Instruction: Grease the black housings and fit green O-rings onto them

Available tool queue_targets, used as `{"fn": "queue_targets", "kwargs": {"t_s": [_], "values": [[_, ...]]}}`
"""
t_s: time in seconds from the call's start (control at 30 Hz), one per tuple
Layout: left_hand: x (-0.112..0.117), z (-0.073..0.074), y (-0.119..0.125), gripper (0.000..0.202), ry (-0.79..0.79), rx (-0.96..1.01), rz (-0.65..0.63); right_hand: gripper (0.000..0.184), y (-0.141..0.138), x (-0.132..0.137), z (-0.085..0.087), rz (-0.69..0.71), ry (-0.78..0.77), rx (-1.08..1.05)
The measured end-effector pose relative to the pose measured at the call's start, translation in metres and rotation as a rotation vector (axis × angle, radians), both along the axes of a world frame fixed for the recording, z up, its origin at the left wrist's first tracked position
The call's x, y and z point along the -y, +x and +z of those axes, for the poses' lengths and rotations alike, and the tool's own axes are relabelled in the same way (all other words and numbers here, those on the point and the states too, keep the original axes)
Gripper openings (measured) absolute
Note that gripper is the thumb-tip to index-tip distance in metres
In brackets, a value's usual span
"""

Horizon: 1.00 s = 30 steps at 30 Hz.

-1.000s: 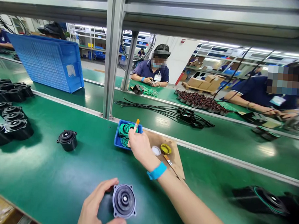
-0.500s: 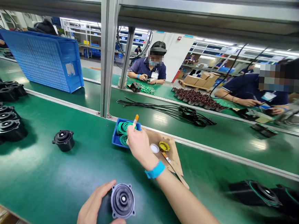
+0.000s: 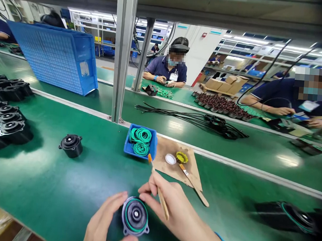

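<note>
A factory assembly floor — long green counters (image 3: 98, 175) run beneath a metal frame (image 3: 122, 69), with identical black housings (image 3: 12, 131) grouped in batches. Opposite, people in matching navy shirts (image 3: 156, 67) work near a heap of small reddish-brown parts (image 3: 220, 104). Beyond stand storage racks (image 3: 87, 28) and stacked cardboard boxes (image 3: 224, 86) — industrial stock, plainly.

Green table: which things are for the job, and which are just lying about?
For the job, it seems:
black housing by the left hand
green ring on it
brush in the right hand
small blue bin of green rings

Probably just lying about:
big blue crate
black cables
</note>
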<state>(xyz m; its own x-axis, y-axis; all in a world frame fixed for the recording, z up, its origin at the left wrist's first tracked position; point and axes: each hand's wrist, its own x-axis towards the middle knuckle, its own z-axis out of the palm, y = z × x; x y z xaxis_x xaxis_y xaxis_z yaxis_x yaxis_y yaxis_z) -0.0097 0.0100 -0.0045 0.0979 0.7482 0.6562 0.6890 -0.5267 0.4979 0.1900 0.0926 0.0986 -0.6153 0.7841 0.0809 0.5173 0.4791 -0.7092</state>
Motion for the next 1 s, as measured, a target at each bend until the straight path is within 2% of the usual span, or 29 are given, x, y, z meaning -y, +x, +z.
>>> {"fn": "queue_targets", "kwargs": {"t_s": [0.1,0.23,0.33,0.47,0.6,0.73,0.83,0.93,1.0], "values": [[0.001,-0.003,-0.001,0.056,-0.038,-0.022,-0.051,0.034,0.01,0.004,-0.004,0.019,0.038,-0.11],[-0.001,-0.006,0.004,0.056,-0.001,-0.023,-0.064,0.04,0.02,0.012,-0.012,0.158,0.189,-0.173],[-0.005,0.004,0.007,0.052,0.002,-0.013,-0.065,0.043,0.018,0.014,-0.019,0.177,0.278,-0.185],[-0.012,0.023,0.008,0.046,0.016,-0.018,-0.051,0.043,0.014,0.015,-0.026,0.16,0.301,-0.192],[-0.015,0.028,0.005,0.047,0.041,-0.073,-0.068,0.036,0.016,0.019,-0.03,0.121,0.37,-0.192],[-0.011,0.021,0.002,0.039,0.103,-0.074,-0.056,0.029,0.017,0.025,-0.042,0.095,0.579,-0.2],[-0.003,0.008,0.005,0.035,0.102,-0.096,-0.046,0.024,0.017,0.028,-0.056,0.087,0.775,-0.195],[0.009,-0.009,0.014,0.033,0.078,-0.084,0.095,0.014,0.02,0.032,-0.064,0.089,0.862,-0.169],[0.017,-0.017,0.021,0.027,0.045,-0.05,0.203,0.013,0.025,0.036,-0.063,0.127,0.857,-0.155]]}}
